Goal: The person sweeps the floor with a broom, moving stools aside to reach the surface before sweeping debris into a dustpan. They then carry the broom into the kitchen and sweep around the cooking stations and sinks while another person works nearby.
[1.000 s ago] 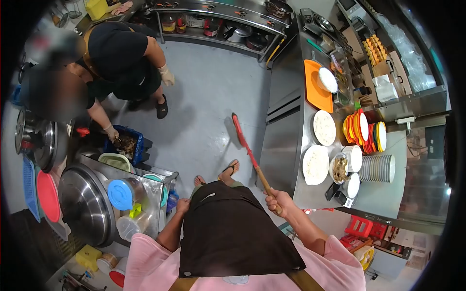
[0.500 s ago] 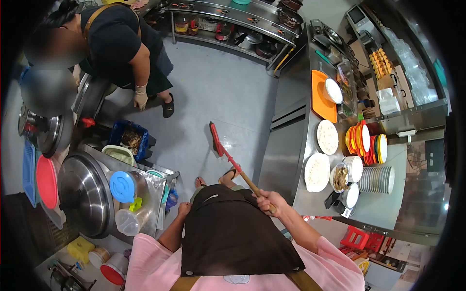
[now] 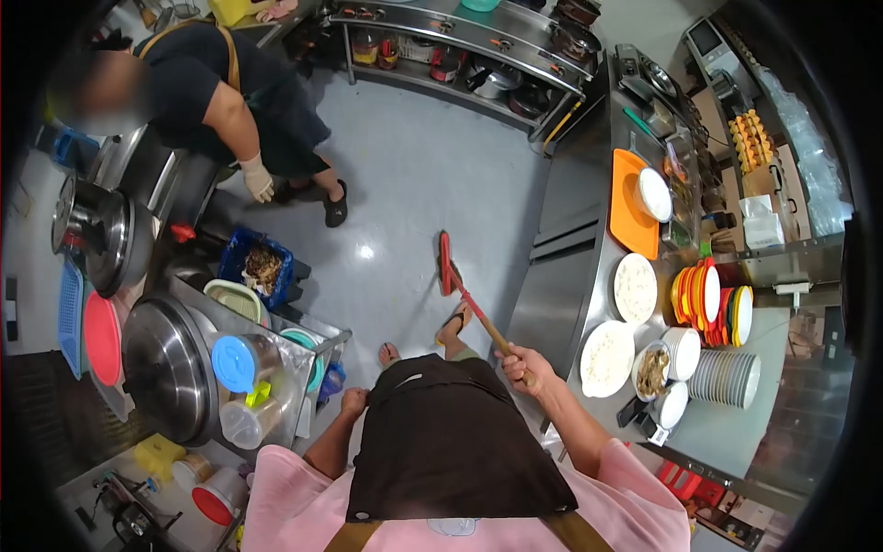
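My right hand (image 3: pixel 526 369) is wrapped round the wooden handle of a broom (image 3: pixel 479 318) with a red head, which slants forward and down. Its head (image 3: pixel 445 263) is on the grey floor just beyond my feet, and a dark strip shows along its underside. My left hand (image 3: pixel 354 402) hangs beside my dark apron (image 3: pixel 451 451), fingers curled into a loose fist with nothing visible in it. Close to that hand is the metal stand (image 3: pixel 308 409) with clear plastic jugs.
A person (image 3: pixel 198 101) wearing gloves bends at the left near a blue bin (image 3: pixel 285 267) of scraps. At the right runs a steel counter (image 3: pixel 602 262) with plates of food, stacked dishes and an orange tray (image 3: pixel 629 235). A stove bench (image 3: pixel 451 37) stands at the back.
The broom head has swung right and nearer to my sandalled foot, with my right hand still gripping the handle. The other person's gloved hand stays low by the bin.
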Tool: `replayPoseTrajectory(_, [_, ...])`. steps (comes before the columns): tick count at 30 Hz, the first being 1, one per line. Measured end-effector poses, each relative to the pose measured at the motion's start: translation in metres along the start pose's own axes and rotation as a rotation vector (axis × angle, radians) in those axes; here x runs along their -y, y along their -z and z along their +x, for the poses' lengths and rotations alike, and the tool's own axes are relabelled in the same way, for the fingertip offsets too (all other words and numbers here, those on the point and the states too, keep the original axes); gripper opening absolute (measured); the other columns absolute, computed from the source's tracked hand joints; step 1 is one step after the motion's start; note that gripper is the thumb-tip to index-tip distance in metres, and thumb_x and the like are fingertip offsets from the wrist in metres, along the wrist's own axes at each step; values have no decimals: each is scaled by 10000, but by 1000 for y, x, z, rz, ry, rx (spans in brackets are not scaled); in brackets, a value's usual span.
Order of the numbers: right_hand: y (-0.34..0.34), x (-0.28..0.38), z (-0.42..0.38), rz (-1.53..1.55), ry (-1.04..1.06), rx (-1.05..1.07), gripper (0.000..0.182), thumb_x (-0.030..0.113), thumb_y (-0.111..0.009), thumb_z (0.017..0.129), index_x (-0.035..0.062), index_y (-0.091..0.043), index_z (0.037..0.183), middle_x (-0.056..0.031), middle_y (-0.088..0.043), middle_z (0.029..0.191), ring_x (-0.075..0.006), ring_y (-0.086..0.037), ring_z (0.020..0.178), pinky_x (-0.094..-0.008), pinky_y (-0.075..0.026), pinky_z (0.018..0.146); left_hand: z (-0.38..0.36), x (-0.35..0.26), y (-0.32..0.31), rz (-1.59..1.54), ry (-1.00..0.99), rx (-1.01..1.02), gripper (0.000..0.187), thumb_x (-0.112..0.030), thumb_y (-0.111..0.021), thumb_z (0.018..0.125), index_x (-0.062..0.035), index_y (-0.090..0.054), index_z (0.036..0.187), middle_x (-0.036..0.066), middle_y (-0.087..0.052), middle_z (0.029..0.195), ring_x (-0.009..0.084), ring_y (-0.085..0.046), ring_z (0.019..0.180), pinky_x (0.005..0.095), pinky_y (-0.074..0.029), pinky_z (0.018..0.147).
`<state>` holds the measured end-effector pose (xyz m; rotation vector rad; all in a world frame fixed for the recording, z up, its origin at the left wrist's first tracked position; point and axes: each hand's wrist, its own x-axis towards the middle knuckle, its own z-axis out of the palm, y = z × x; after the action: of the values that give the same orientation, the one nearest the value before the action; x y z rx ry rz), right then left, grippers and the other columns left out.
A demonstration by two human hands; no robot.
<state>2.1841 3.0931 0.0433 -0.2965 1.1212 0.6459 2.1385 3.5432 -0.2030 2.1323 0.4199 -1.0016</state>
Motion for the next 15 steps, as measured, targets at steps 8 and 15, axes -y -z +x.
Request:
replayPoseTrajectory(8, [-27,81,-57,-54,63,75,163,208,-542,996,50,-536,1033,67,-429,609,-13,-358,423,-190,-303,380,51,-90,-17,60,-31,-65,293,-315,-599,880,-47,-716,885,152,-705,828,249,-684,817,403,-511,757])
replayPoseTrajectory(15, [-28,152,-58,80,39,301,156,148,-583,956,61,-534,1075,58,-422,609,-44,-381,456,-213,-333,437,70,-224,-6,157,-60,-146,305,-345,-572,885,-71,-707,891,184,-683,807,315,-681,793,444,-500,729])
